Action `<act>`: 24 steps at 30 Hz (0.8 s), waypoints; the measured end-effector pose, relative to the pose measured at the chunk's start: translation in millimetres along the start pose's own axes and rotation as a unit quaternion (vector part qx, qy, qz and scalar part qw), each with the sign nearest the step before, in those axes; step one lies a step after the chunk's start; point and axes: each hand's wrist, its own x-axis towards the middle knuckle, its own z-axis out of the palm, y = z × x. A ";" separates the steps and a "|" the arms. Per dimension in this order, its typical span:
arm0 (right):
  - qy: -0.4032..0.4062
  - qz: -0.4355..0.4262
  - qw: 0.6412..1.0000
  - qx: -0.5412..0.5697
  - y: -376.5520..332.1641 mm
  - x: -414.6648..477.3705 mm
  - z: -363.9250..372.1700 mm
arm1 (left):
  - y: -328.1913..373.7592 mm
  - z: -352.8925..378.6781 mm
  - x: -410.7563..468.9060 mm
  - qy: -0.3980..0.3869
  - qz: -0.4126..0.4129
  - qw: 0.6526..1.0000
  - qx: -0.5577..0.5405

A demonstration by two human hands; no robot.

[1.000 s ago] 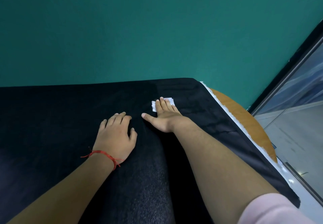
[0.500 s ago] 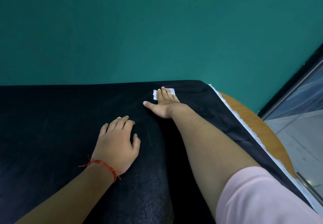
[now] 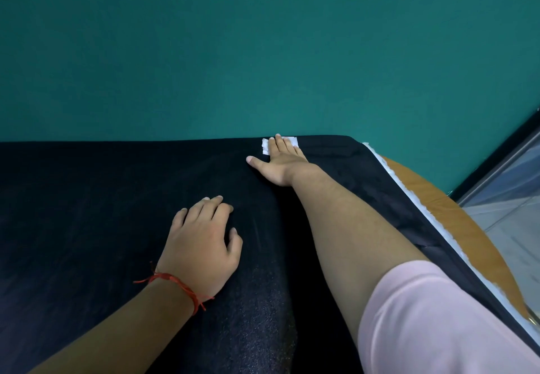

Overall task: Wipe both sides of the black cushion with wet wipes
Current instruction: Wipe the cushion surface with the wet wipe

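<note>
Teal wall (image 3: 263,52) behind black cushion (image 3: 102,198) — matte, speckled.

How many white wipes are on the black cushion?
1. The wet wipe lies pressed under the right hand at the far edge of the black cushion. The left hand rests on the cushion with none showing; one could hide underneath.

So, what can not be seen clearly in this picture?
Head view:
1. Wet wipe: mostly under the right hand's fingers; only its edges show.
2. Black cushion: underside hidden by itself; left and near ends cut by the frame.
3. Wooden surface: mostly covered by the cushion.
</note>
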 end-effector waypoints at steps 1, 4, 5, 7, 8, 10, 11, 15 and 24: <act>0.003 -0.002 1.000 0.000 -0.4 1.8 0.2 | -0.5 -0.1 -0.4 0.000 0.000 1.000 0.003; 0.004 -0.002 1.000 0.000 0.4 6.6 -1.1 | -0.2 -0.4 1.1 -0.003 -0.001 1.000 -0.001; 0.004 -0.002 1.000 0.000 0.7 8.0 -1.6 | 0.2 -0.7 1.1 -0.005 -0.001 1.000 -0.002; 0.006 -0.004 1.000 -0.002 1.9 10.4 -1.6 | 0.9 -0.8 0.1 -0.008 -0.001 1.000 -0.001; 0.011 -0.006 1.000 -0.004 1.6 12.0 -1.8 | 0.9 -1.4 0.2 -0.005 -0.001 1.000 -0.003; 0.016 -0.008 1.000 -0.003 1.6 13.3 -0.8 | 1.4 -1.7 0.3 -0.002 -0.001 1.000 -0.005; 0.020 -0.009 1.000 -0.003 1.8 14.3 -0.3 | 1.6 -1.4 0.4 -0.002 -0.001 1.000 -0.003; 0.025 -0.010 1.000 -0.009 2.1 16.1 0.4 | 0.6 -0.4 0.6 -0.002 -0.001 1.000 -0.004; 0.030 -0.007 1.000 0.004 14.4 22.2 -8.0 | -0.5 -2.5 -0.1 -0.004 -0.005 1.000 -0.015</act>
